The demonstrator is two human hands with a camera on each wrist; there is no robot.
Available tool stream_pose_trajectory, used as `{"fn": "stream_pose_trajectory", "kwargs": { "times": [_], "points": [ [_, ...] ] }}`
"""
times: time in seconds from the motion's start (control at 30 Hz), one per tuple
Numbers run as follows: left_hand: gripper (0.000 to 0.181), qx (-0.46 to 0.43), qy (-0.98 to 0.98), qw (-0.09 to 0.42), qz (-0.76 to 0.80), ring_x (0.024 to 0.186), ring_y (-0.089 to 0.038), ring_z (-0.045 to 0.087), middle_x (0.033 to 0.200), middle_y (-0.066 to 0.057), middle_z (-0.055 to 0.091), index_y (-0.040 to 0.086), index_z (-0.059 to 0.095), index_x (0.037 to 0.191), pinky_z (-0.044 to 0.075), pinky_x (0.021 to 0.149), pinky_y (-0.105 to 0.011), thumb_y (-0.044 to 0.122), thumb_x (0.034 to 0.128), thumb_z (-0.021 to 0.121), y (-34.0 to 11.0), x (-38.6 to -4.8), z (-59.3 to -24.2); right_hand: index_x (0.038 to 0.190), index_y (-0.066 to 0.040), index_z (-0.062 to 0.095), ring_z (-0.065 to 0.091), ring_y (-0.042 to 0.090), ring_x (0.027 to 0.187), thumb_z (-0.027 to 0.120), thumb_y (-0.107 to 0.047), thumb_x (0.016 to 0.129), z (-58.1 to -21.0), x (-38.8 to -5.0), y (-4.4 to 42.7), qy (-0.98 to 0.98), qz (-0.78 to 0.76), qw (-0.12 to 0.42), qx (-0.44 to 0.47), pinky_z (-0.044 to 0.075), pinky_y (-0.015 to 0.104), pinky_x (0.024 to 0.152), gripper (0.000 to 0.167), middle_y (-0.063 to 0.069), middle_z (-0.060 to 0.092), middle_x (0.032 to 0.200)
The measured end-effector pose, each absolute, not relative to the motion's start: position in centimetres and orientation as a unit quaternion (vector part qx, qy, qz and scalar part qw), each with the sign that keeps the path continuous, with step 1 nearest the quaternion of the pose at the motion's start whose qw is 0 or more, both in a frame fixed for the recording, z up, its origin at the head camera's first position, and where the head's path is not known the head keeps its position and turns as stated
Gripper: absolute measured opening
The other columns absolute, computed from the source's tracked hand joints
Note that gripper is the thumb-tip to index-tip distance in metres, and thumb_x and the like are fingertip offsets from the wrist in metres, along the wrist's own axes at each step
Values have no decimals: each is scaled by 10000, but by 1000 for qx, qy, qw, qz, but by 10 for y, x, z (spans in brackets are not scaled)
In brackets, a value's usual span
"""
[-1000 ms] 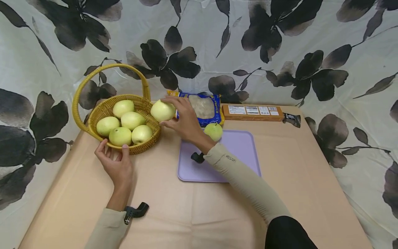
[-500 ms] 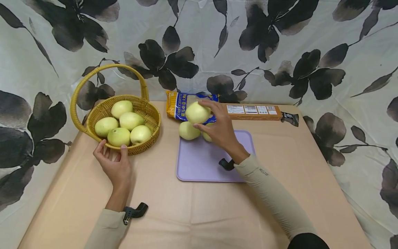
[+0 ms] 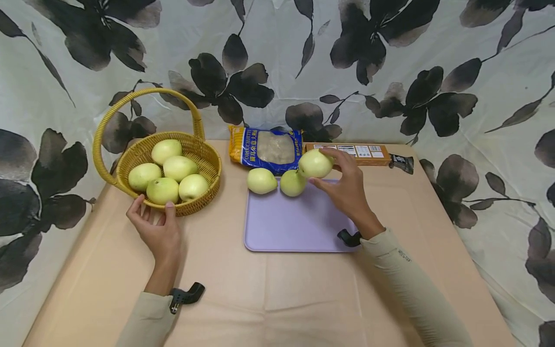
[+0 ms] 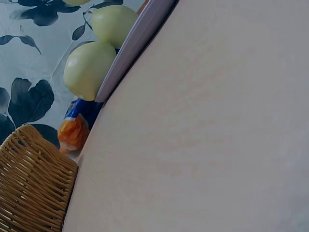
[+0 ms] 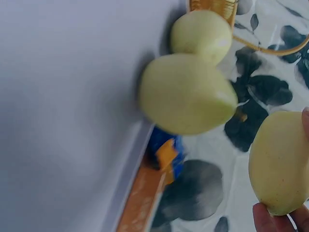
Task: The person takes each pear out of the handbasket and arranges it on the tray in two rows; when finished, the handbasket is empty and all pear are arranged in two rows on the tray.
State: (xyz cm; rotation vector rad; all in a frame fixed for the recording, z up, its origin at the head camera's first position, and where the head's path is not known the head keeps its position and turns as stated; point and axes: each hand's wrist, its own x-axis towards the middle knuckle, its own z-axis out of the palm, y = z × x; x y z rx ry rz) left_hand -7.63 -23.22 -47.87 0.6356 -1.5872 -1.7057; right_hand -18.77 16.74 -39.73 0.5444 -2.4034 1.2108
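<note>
My right hand [image 3: 349, 190] pinches a pale green pear [image 3: 315, 163] between thumb and fingers, just above the lilac tray [image 3: 299, 231]. Two more pears lie along the tray's far edge: one at the left corner [image 3: 262, 181], and another [image 3: 292, 183] right below the held one. In the right wrist view the held pear [image 5: 280, 164] sits at the right side, with fingertips [image 5: 268, 217] under it. My left hand [image 3: 156, 231] holds the near side of a yellow wicker basket [image 3: 204, 205], which contains several pears [image 3: 179, 168]. The left hand itself is out of the left wrist view.
Behind the tray lie a blue and yellow pasta bag [image 3: 266, 148] and a long orange-brown box [image 3: 368, 153]. A small black packet [image 3: 402, 164] lies at the box's right end. The basket's tall handle [image 3: 101, 140] arches up. A floral cloth [image 3: 295, 58] hangs behind the table.
My right hand has carried the pear from beside the basket rightward, past the first tray pear, to above the tray's back middle. The left hand has stayed at the basket.
</note>
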Motion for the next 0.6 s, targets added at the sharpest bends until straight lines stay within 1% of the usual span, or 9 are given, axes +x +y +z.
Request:
{"fn": "stream_pose_trajectory", "kwargs": {
  "times": [0.13, 0.2, 0.37, 0.5, 0.6],
  "points": [
    [645, 245, -614, 357, -660, 1496, -218, 376, 1620, -39, 340, 220, 408, 1520, 441, 1151, -452, 109, 970, 728, -233, -76, -479, 1427, -119, 633, 543, 275, 1354, 979, -161, 764, -406, -186, 182, -874, 426, 173, 157, 580, 497, 1019, 749, 94, 633, 1452],
    [641, 244, -614, 359, -659, 1495, -219, 378, 1620, -36, 341, 218, 410, 1517, 444, 1149, -452, 108, 970, 726, -233, -77, -478, 1426, -100, 621, 535, 298, 1350, 970, -132, 773, -411, -186, 187, -879, 428, 158, 142, 583, 505, 1015, 742, 114, 622, 1450],
    [633, 243, -612, 363, -659, 1498, -221, 378, 1613, -22, 341, 214, 416, 1511, 451, 1149, -455, 103, 970, 725, -233, -77, -478, 1410, -89, 593, 554, 328, 1321, 962, -119, 780, -426, -191, 195, -890, 427, 116, 113, 585, 521, 998, 731, 134, 612, 1409],
    [632, 244, -612, 360, -660, 1500, -216, 378, 1615, -28, 341, 218, 417, 1510, 450, 1150, -454, 109, 970, 726, -233, -77, -477, 1393, -87, 588, 579, 347, 1289, 968, -153, 778, -439, -197, 198, -898, 417, 86, 105, 556, 542, 1015, 727, 149, 614, 1387],
    [632, 244, -614, 359, -660, 1499, -214, 378, 1621, -35, 339, 218, 415, 1511, 451, 1149, -452, 112, 971, 727, -232, -77, -477, 1383, -87, 588, 589, 350, 1268, 973, -189, 777, -446, -199, 196, -904, 407, 70, 106, 533, 532, 1018, 724, 152, 620, 1372]
  ]
}}
